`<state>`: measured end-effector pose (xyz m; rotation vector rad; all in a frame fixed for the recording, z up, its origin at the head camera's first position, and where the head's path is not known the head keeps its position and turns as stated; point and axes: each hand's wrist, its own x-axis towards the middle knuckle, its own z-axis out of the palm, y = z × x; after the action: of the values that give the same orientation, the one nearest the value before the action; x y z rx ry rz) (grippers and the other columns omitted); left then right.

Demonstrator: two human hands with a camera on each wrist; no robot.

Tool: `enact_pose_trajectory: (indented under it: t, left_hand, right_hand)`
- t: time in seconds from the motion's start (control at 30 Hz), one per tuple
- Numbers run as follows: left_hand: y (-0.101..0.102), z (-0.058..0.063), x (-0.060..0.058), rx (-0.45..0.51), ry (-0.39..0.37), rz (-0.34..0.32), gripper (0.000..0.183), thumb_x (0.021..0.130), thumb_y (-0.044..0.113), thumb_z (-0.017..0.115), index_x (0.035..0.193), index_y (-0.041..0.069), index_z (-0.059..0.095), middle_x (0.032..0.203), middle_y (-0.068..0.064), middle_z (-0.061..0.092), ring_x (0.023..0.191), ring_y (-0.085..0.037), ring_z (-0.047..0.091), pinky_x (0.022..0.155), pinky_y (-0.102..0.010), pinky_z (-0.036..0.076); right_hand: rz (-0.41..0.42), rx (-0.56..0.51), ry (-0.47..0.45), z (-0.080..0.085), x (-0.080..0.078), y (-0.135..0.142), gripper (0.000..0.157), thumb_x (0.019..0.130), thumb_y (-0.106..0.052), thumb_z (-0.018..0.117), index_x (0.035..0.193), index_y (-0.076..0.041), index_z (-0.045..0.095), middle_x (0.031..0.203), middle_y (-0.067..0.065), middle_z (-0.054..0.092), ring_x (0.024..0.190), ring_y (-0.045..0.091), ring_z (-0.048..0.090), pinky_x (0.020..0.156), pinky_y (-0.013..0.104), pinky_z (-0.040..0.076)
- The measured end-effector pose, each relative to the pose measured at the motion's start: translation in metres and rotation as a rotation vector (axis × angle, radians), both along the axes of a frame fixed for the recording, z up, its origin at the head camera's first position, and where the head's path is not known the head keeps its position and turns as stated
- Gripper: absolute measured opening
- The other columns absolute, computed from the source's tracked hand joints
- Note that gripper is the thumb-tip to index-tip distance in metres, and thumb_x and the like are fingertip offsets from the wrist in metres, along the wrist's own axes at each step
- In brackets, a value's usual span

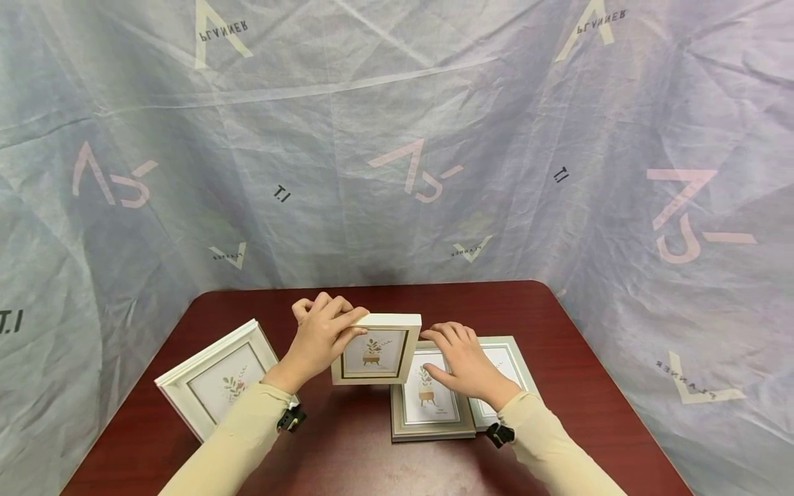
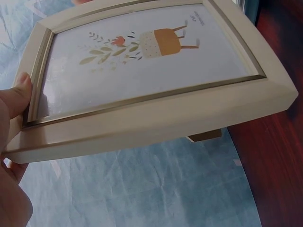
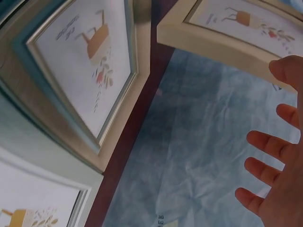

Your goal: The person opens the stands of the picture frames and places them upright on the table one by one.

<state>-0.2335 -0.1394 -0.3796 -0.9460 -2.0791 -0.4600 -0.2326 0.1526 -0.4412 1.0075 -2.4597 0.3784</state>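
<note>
At tabletop [image 1: 335, 448] centre, my L hand [image 1: 324, 335] pinches the cream frame [image 1: 375, 357] up top; R hand [image 1: 466, 358], empty, fingers apart, hovers above flat frames [image 1: 432, 437], right. Prob. best: grip border only, steady w/ R.

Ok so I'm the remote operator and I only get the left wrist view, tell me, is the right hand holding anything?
Observer: No, the right hand holds nothing; its fingers are spread.
Operator: And what's lying below it?
Observer: A beige frame that partly covers a pale green frame.
Operator: Any other frame, over on the left?
Observer: Yes, a cream frame, partly hidden by the left sleeve in the head view.
</note>
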Motion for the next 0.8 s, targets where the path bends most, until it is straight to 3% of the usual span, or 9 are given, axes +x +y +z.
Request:
enact_pose_trajectory:
  t: [0.3,0.8]
  left_hand:
    - [0.001,0.000,0.000,0.014,0.021,-0.006,0.030,0.075,0.028,0.070,0.103,0.017,0.069,0.085,0.004,0.053,0.077,-0.019,0.041,0.075,-0.054,0.019]
    - [-0.002,0.001,-0.002,0.037,0.038,0.006,0.031,0.074,0.027,0.071,0.103,0.017,0.069,0.087,0.001,0.055,0.078,-0.020,0.042,0.076,-0.055,0.018]
  right_hand:
    - [-0.001,-0.015,0.052,-0.001,0.000,-0.012,0.043,0.085,-0.037,0.056,0.119,-0.011,0.051,0.120,0.008,0.048,0.113,0.027,0.040,0.090,0.047,0.030]
    - [-0.046,-0.169,0.144,-0.004,-0.003,-0.036,0.028,0.086,-0.031,0.056,0.099,-0.006,0.053,0.114,0.011,0.051,0.108,0.028,0.044,0.086,0.046,0.034]
